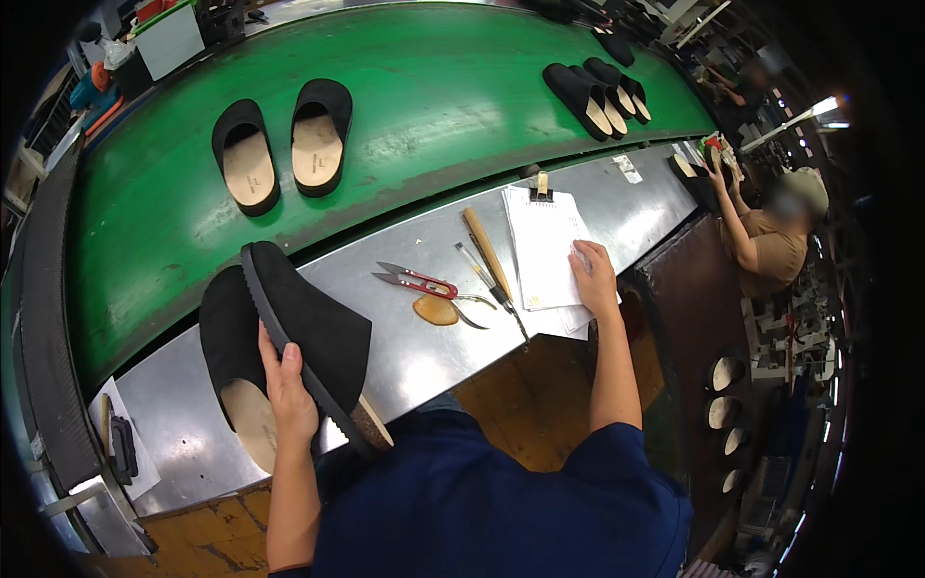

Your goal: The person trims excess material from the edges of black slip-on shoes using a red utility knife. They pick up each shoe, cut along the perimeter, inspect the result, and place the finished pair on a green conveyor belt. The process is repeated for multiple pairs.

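Clog tipped on edge in one hand, the other hand on the papers

The left hand (291,395) grasps a black clog (313,313) along its sole, tilting it on its side over the near edge of the metal table (395,352). Its mate, the second clog (224,332), lies just left of it, the two overlapping; whether the fingers also touch that one cannot be told. The right hand (594,277) rests on the right side of a stack of papers (544,236), fingers bent; whether it pinches a sheet is unclear.

The likeliest trouble is a drop: the held clog's heel hangs near the person's lap, and a loosened grip while attention is on the papers could let it slide off. The clogs might also scuff if one rubs against the other. A careless pull could shift the lower sheets, which fan out loosely beyond the clip (541,190).

Between the hands lie red-handled snips (424,281), points toward the clog, plus a yellowish piece (436,309), a pen (482,274) and a wooden stick (488,252); these stand in the way of any straight slide across. Beyond, a green belt (434,116) carries another pair of clogs (319,144). A co-worker (771,231) sits farther right.
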The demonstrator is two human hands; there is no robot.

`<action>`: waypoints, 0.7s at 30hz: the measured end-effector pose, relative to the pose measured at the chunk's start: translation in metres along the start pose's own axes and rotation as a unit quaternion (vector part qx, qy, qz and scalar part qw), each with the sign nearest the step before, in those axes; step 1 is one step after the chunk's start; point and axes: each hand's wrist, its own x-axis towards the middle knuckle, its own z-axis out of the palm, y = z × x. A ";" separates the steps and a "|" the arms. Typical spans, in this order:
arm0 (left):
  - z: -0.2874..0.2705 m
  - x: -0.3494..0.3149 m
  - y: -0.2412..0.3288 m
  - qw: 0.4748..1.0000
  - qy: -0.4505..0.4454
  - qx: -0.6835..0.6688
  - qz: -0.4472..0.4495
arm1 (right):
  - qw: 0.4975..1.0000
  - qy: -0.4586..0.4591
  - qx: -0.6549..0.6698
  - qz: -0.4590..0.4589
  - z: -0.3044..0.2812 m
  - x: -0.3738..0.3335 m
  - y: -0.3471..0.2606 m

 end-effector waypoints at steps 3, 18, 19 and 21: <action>0.002 -0.002 0.002 1.000 0.013 0.000 -0.007 | 1.000 0.019 0.012 -0.002 0.002 -0.003 0.007; 0.001 -0.001 0.000 1.000 0.003 0.020 -0.012 | 1.000 0.029 0.003 0.008 -0.005 0.009 0.015; 0.000 -0.001 0.000 1.000 0.004 0.016 -0.014 | 1.000 0.021 -0.002 0.006 -0.005 0.011 0.015; -0.001 -0.003 0.000 1.000 0.006 0.009 -0.018 | 0.998 0.023 0.020 0.049 -0.003 0.012 0.016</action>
